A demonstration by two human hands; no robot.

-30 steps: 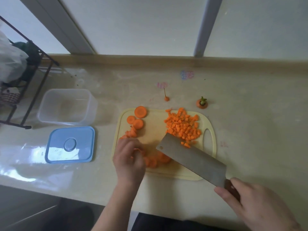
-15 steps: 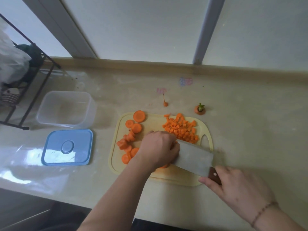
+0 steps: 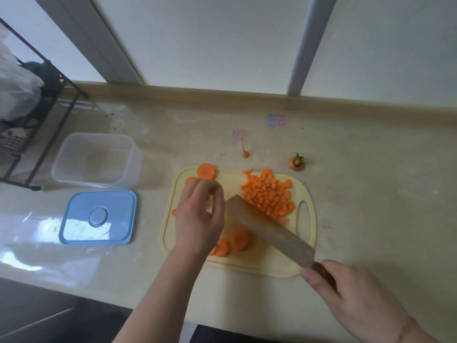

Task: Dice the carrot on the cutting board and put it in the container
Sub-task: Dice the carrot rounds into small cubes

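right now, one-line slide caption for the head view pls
Right hand holds cleaver over cutting board; left hand reaches carrot slices beside diced pile.

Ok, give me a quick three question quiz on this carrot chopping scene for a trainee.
1. True or false: the clear container already holds diced carrot.
2. Which hand grips the cleaver? A) left B) right
3. Fill in: the blue lid lies on the counter, ____ the container.

Key:
1. False; the container looks empty, and the dice sit on the cutting board.
2. B; the right hand holds the handle, while the left hand hovers over the carrot slices.
3. Beside (nearer the person), not on it.
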